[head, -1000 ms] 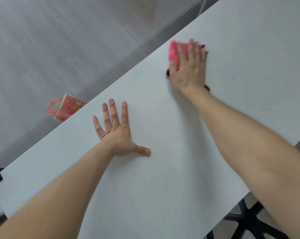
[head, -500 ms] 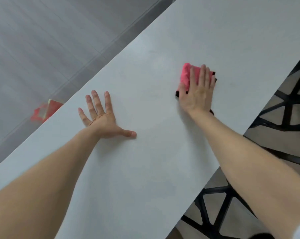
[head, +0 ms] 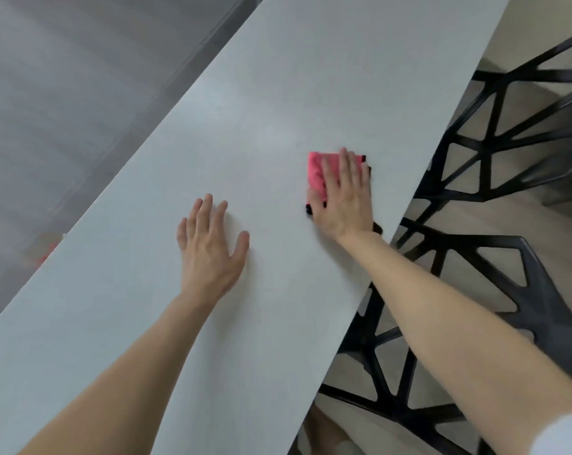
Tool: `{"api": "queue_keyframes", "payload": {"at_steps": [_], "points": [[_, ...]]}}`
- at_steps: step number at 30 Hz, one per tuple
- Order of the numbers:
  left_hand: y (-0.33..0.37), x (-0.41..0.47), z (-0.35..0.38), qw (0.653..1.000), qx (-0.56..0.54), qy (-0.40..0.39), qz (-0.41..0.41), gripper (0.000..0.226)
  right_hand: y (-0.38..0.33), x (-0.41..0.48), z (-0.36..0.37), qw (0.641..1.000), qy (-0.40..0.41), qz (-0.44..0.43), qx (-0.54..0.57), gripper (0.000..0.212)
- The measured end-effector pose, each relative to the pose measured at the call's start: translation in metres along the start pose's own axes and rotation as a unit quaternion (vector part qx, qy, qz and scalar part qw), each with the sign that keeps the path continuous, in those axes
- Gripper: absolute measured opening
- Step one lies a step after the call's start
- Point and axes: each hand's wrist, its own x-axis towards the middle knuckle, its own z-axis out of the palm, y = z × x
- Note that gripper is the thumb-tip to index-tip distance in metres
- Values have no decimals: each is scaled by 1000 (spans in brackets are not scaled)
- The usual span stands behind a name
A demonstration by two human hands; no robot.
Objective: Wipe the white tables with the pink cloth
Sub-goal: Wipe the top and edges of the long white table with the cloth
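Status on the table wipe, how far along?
Done: cannot tell; the white table shows no streaks or dirt marking wiped from unwiped. In hand: the right hand presses the pink cloth flat on the top, close to the edge by the black chairs; the left hand lies flat on the table. Left: likely the long stretch beyond the cloth; any other tables are out of view.

I log grey plank floor (head: 64,93) at left and paler tan floor (head: 475,221) at right. A near black lattice chair (head: 547,307) and a far black lattice chair (head: 452,193) stand there (triangular cut-outs). Light is soft and even. I can't identify the red blur (head: 50,249) low left.
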Motion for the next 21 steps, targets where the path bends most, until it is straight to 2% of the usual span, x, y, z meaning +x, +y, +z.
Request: {"api": "queue_keyframes", "payload": {"at_steps": [2, 4, 5, 6, 7, 8, 10, 12, 13, 14, 15, 16, 18, 19, 20, 21], "points": [[20, 2, 17, 999, -7, 37, 8, 57, -17, -42, 6, 986, -25, -161, 18, 73], [41, 8, 32, 997, -9, 66, 28, 49, 3, -62, 0, 948, -59, -314, -4, 73], [50, 13, 38, 996, -9, 74, 38, 47, 23, -57, -6, 927, -84, -364, -22, 72], [58, 17, 43, 996, -7, 81, 47, 46, 44, -43, -13, 919, -105, -379, -39, 71], [65, 21, 47, 995, -3, 87, 52, 46, 67, -23, -19, 928, -117, -350, -51, 71], [69, 23, 51, 994, 1, 89, 57, 46, 90, -1, -26, 952, -111, -281, -56, 72], [79, 23, 59, 994, 1, 91, 59, 46, 128, 35, -35, 992, -69, -88, -52, 75], [91, 23, 68, 993, 1, 103, 51, 46, 124, 49, -27, 997, -27, 59, -37, 78], [98, 24, 73, 993, 5, 109, 44, 46, 106, 45, -21, 995, -6, 88, -36, 79], [106, 25, 79, 993, 13, 112, 33, 47, 87, 35, -13, 997, 6, 76, -31, 80], [117, 27, 86, 993, 23, 111, 18, 47, 74, 22, -9, 1000, 6, 17, -17, 78], [128, 30, 94, 994, 34, 108, -3, 47, 71, 7, -6, 996, -14, -86, 1, 76], [155, 39, 106, 992, 51, 102, -62, 46, 94, -8, -9, 950, -65, -307, 5, 72], [168, 43, 113, 989, 55, 100, -94, 49, 117, 1, -16, 926, -81, -369, 0, 71], [180, 47, 119, 986, 63, 94, -123, 55, 139, 20, -22, 916, -91, -389, -12, 72], [189, 50, 125, 982, 77, 88, -149, 61, 160, 45, -27, 923, -98, -371, -27, 73]]}}
